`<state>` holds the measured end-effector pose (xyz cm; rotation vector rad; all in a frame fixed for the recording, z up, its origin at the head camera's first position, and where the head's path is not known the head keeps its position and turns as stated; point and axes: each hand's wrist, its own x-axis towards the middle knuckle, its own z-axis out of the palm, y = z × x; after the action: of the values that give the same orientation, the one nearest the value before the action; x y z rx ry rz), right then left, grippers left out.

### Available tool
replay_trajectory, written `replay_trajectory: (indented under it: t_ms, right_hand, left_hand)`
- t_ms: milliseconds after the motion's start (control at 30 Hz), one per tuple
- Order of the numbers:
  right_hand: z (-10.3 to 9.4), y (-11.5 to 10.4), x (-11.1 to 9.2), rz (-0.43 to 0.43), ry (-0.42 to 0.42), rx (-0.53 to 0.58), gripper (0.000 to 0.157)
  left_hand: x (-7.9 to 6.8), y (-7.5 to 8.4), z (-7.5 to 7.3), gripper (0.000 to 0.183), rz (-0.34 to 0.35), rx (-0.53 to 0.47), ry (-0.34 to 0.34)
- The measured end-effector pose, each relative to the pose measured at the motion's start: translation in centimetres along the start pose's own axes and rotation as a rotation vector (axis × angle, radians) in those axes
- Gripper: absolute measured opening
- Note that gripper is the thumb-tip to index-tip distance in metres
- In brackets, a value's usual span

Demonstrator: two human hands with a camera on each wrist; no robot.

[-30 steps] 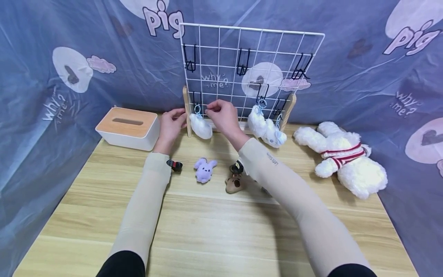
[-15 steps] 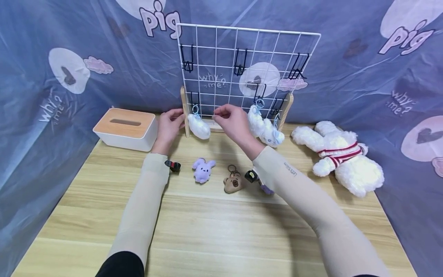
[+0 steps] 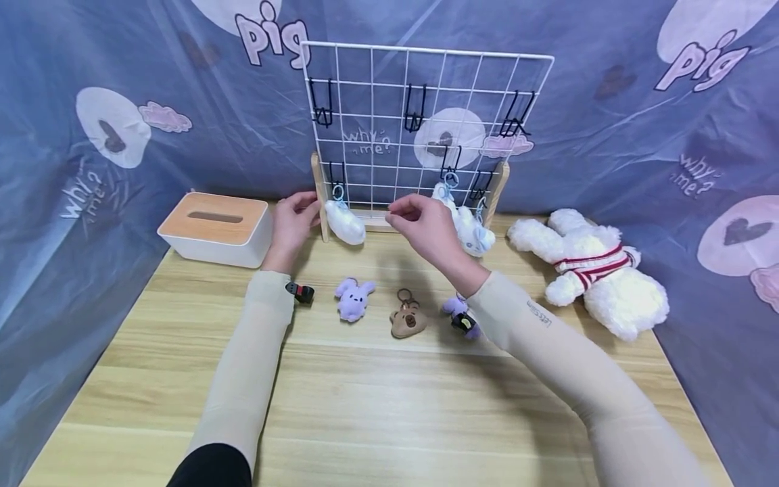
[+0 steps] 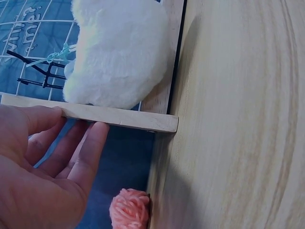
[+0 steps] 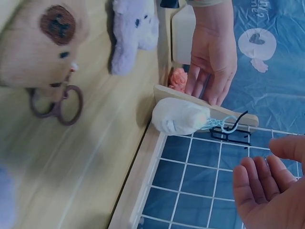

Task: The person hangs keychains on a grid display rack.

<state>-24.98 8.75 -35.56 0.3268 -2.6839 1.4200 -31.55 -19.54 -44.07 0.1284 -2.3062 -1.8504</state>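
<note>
My left hand (image 3: 292,220) holds the wooden side post (image 4: 124,118) of the white wire grid rack (image 3: 372,135), thumb and fingertips at its edge. Inside that post a white plush keychain (image 3: 345,223) hangs from a low black hook (image 5: 231,135) by its light blue ring. Nothing is held in my right hand (image 3: 426,223), which hovers before the grid with fingers loosely bent and the thumb apart from them, as the right wrist view shows. Behind it, white plush keychains (image 3: 475,231) hang at the rack's right side, partly covered.
On the table lie a purple bunny plush (image 3: 353,299), a brown bear keychain (image 3: 408,320) and another purple plush (image 3: 453,308). A tissue box (image 3: 214,228) stands left; a large white plush toy (image 3: 596,270) lies right. Coral yarn (image 4: 129,210) sits beside the post.
My right hand has drawn away from the left plush keychain, moving right and slightly down along the grid. The left hand stays at the post. The view has shifted slightly.
</note>
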Motion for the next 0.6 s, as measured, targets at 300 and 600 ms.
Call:
replay_trajectory:
  t_ms: [300,600]
  right_hand:
    - [-2.4,2.0,-2.5,0.022,-0.034,-0.017,0.020]
    - [-4.8,3.8,-4.1,0.048,-0.012,-0.023,0.021]
  left_hand:
    - [0.1,0.0,0.2,0.036,0.010,0.003,0.007]
    - [-0.4,0.5,0.1,0.036,-0.006,-0.006,0.009]
